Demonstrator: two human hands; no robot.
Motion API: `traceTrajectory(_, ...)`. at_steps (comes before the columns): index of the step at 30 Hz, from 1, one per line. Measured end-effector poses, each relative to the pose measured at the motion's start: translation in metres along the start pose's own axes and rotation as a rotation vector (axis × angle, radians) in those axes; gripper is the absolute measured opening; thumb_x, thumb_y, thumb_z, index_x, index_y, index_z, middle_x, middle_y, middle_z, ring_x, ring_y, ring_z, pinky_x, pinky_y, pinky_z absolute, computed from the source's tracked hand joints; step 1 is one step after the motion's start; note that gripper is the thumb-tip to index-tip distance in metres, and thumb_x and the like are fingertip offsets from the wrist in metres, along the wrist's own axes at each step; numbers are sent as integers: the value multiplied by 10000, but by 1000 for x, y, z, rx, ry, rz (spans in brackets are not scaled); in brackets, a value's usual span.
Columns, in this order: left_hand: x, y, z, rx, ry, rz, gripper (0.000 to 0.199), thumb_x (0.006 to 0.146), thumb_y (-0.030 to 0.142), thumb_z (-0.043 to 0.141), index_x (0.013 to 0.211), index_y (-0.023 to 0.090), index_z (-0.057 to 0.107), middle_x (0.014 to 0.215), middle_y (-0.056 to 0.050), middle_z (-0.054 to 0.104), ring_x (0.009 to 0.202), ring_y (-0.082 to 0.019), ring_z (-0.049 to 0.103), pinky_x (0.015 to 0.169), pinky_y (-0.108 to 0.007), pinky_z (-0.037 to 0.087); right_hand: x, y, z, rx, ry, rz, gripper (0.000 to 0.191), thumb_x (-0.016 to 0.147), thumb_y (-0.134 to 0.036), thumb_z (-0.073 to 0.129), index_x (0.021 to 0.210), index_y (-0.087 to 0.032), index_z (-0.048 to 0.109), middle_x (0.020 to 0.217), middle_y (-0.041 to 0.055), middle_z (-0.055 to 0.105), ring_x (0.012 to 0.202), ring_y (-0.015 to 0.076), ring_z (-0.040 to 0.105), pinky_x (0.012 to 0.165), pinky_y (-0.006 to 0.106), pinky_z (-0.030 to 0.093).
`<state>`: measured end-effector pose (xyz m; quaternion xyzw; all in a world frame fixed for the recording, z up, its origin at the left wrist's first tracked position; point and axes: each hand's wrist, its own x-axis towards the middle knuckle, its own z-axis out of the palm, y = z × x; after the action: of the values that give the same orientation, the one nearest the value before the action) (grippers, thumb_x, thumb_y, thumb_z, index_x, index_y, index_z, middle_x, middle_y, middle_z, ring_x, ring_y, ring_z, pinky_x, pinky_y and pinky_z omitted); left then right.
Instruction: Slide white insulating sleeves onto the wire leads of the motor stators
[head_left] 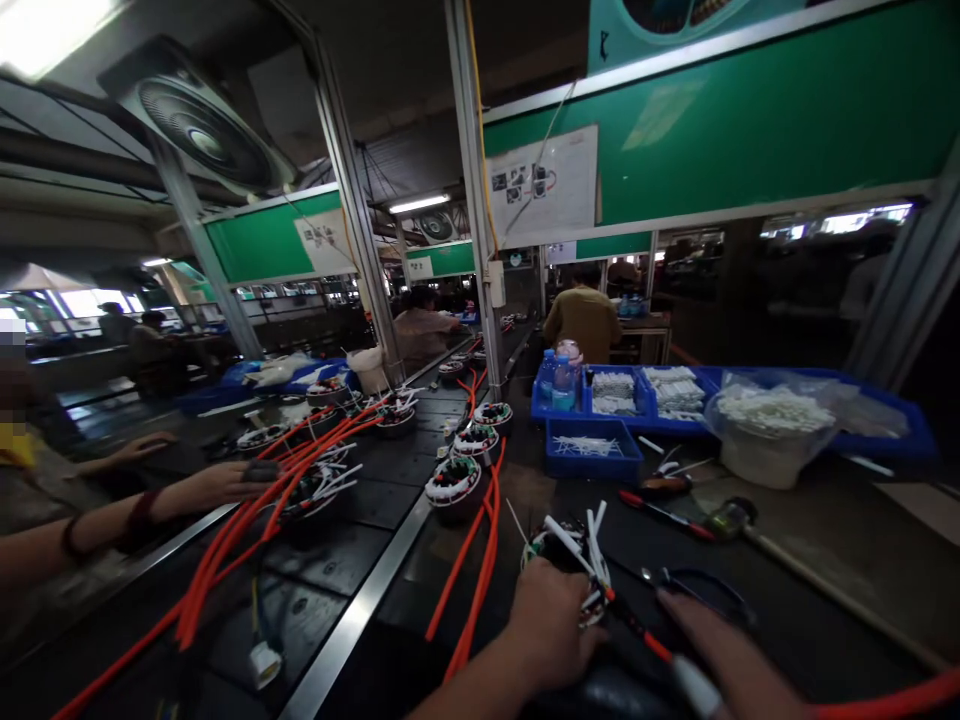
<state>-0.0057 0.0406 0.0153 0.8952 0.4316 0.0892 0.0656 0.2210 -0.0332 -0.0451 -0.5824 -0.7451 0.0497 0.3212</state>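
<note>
My left hand (551,625) is wrapped over the near side of a round motor stator (536,548) on the dark bench, its fingers partly hidden. White sleeves (596,545) stick up from the stator's wires. An orange-red cable (652,640) runs from the stator toward my right hand (720,640), which is closed around it low in the view. A white piece (694,688) lies along that cable by the hand; I cannot tell whether it is a sleeve or a finger cover. Just beyond the right fingertips is a dark, looped tool (709,590), blurred.
Several stators (454,482) with orange-red cables line the metal strip (367,610). A co-worker's hand (240,480) touches cables at left. Blue bins (592,462), a white bucket (772,455), red-handled pliers (667,512) and a wooden-handled hammer (817,580) lie to the right.
</note>
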Motion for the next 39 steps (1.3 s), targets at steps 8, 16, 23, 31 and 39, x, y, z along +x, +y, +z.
traceTrajectory(8,-12,10,36,2,219,59,300,707,375,614,943,193,581,785,-77,658,709,-250,588,672,-388,400,39,1,11,-96,-177,-94,541,676,-39,380,1108,-265,617,1038,30,673,895,201,645,761,294,510)
traceTrajectory(16,-11,6,49,78,401,192,381,699,400,606,983,160,521,739,-65,619,639,-227,562,584,-355,366,35,10,22,-60,-225,-95,436,730,-112,426,1112,-212,610,1033,83,667,898,218,624,785,320,473)
traceTrajectory(23,-7,3,50,183,544,223,286,752,296,559,1001,161,524,636,-44,577,569,-200,542,539,-336,320,103,36,-52,80,-82,145,249,778,-211,493,975,-179,642,949,37,666,846,158,610,728,222,449)
traceTrajectory(31,-1,2,63,217,650,206,292,790,412,482,943,173,553,542,-34,544,495,-175,514,502,-334,312,188,158,-136,-449,340,587,370,855,-185,375,1089,23,572,1061,310,523,1008,314,506,615,374,278)
traceTrajectory(39,1,6,64,200,694,205,306,824,425,436,912,156,553,529,-25,539,477,-166,514,476,-340,262,173,208,-131,-585,424,458,331,790,-185,503,1058,-38,630,1092,252,538,818,243,563,534,329,284)
